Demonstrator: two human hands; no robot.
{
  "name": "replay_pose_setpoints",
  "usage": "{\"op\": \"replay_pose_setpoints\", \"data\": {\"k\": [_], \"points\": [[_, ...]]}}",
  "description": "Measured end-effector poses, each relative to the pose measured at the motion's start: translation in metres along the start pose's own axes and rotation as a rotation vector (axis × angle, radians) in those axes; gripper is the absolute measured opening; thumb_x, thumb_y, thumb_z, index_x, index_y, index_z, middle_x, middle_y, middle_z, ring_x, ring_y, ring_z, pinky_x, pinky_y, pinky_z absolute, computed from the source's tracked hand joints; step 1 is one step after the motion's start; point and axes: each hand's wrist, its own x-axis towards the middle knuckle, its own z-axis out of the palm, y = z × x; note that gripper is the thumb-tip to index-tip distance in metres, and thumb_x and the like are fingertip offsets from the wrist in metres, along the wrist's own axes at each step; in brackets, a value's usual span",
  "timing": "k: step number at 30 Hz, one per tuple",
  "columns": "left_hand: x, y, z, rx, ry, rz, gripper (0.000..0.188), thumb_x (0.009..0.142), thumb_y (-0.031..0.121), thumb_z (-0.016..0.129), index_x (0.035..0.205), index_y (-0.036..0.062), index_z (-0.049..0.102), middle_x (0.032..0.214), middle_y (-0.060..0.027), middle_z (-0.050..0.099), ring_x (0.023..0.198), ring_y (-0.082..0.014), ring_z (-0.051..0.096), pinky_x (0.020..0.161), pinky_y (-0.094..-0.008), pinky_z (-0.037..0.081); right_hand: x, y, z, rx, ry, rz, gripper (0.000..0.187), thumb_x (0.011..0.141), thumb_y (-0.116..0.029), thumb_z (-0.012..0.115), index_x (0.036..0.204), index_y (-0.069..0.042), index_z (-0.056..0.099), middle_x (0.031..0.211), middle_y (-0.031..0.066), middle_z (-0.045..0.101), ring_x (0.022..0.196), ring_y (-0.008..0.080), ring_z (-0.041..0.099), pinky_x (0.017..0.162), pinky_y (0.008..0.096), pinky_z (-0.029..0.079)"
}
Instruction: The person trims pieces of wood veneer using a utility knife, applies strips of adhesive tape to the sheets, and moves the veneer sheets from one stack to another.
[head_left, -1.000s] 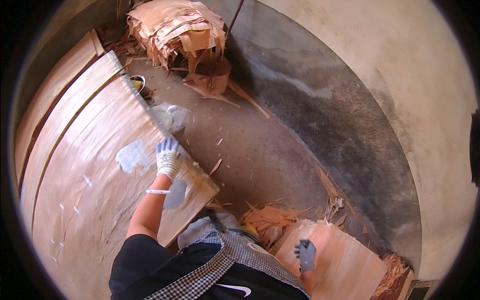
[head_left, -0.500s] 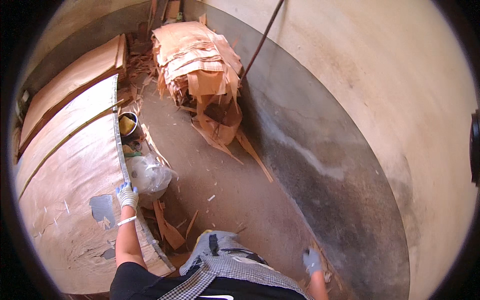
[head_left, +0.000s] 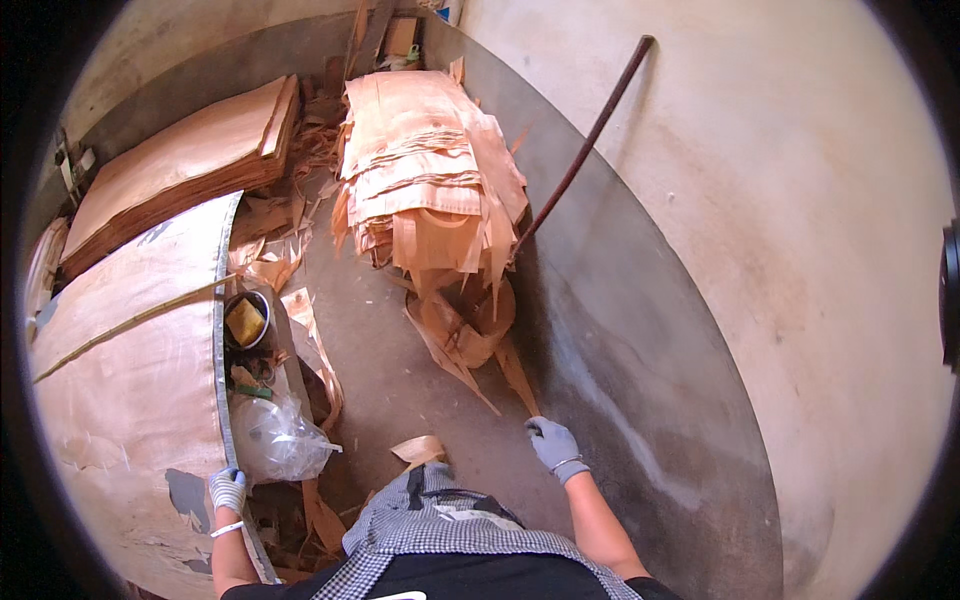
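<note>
My left hand (head_left: pixel 228 490), in a striped grey-and-blue glove, rests on the near part of the right edge of a large table (head_left: pixel 130 370), its fingers laid over the border. The tabletop is pale brown with worn grey patches. My right hand (head_left: pixel 555 447), in a grey-blue glove, reaches forward, fingers loosely bent and nothing visible in them. Just past its fingertips, in the picture, ends a long veneer strip (head_left: pixel 517 380). That strip trails from a tall stack of thin orange-brown wood veneer sheets (head_left: pixel 415 130) with ragged, hanging edges.
A dark pole (head_left: pixel 590 145) leans on the right wall. Beside the table stand a metal bowl with a yellow sponge (head_left: pixel 245 322) and a clear plastic bag (head_left: pixel 280 438). A thin stick (head_left: pixel 130 322) lies across the table. Another veneer stack (head_left: pixel 185 160) sits behind it; scraps litter the floor.
My right hand has swung forward and up from low beside the wall. The left hand stays on the table edge, now lower in view. The view has shifted, showing more of the pole.
</note>
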Motion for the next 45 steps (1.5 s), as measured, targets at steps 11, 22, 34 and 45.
{"op": "replay_pose_setpoints", "data": {"k": [11, 22, 34, 45], "points": [[0.054, 0.241, -0.006, -0.013, 0.3, 0.217, 0.035, 0.08, 0.015, 0.061, 0.114, 0.0042, 0.062, 0.118, -0.0174, 0.061, 0.118, -0.0379, 0.049, 0.108, -0.0489, 0.031, 0.351, 0.029, -0.032, 0.174, 0.133, -0.155, 0.019, 0.083, -0.012, 0.061, 0.101, -0.01, 0.066, 0.108, 0.0196, 0.062, 0.105, 0.0372, 0.058, 0.089, 0.043, 0.047], [-0.127, 0.388, -0.008, -0.194, -0.326, -0.674, 0.037, 0.091, 0.025, 0.056, 0.118, 0.0009, 0.062, 0.116, -0.0215, 0.063, 0.109, -0.0355, 0.059, 0.096, -0.0387, 0.045, 0.77, 0.006, -0.012, -0.544, 0.232, 0.157, 0.033, 0.091, -0.016, 0.051, 0.121, -0.014, 0.063, 0.155, 0.0207, 0.02, 0.136, 0.0474, 0.029, 0.109, 0.0512, 0.033], [-0.029, 0.479, -0.028, -0.449, -0.322, -0.55, 0.037, 0.095, 0.023, 0.055, 0.124, 0.0002, 0.059, 0.117, -0.0184, 0.064, 0.11, -0.0285, 0.059, 0.097, -0.0343, 0.044, 0.843, -0.124, -0.065, 0.104, 0.552, -0.734, 0.019, 0.09, -0.008, 0.052, 0.106, -0.007, 0.062, 0.1, 0.0173, 0.065, 0.089, 0.0354, 0.063, 0.075, 0.0431, 0.052], [-0.04, 0.502, -0.017, -0.432, -0.132, -0.412, 0.028, 0.084, 0.017, 0.059, 0.106, 0.0018, 0.067, 0.104, -0.0208, 0.066, 0.098, -0.0378, 0.062, 0.09, -0.0429, 0.049, 0.549, -0.182, 0.006, 0.298, -0.399, -0.91, 0.033, 0.085, -0.009, 0.059, 0.118, -0.011, 0.063, 0.097, 0.0177, 0.065, 0.077, 0.0341, 0.064, 0.068, 0.0424, 0.052]]}}
